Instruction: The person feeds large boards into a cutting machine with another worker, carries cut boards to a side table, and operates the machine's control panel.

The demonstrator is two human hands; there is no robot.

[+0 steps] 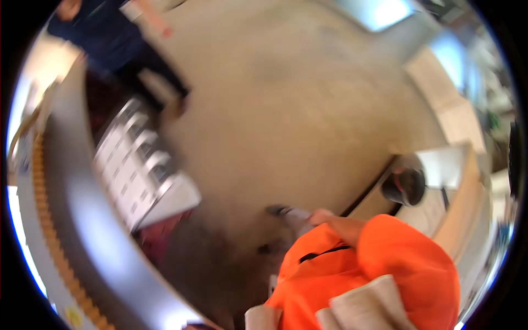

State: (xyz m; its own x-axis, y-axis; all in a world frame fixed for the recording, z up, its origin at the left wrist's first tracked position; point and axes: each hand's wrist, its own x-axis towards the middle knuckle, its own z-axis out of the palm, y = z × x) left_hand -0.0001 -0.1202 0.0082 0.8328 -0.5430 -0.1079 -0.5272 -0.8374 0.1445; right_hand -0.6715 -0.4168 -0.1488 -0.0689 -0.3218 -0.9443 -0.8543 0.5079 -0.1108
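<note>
Co-worker point(104, 38): one, on the floor point(286, 110)
Own bare hand point(320, 216): one
Orange shirt point(407, 264): one
White unit point(135, 173): one
Dark openings point(146, 150) along its edge: about four, blurred
Black bucket point(404, 187): one, by the bench's point(443, 165) left edge
Toothed yellow strip point(50, 225): one

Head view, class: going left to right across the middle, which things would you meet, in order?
Yellow toothed strip, shiny grey surface, white boxy unit, the wearer's right hand, dark round container.
</note>
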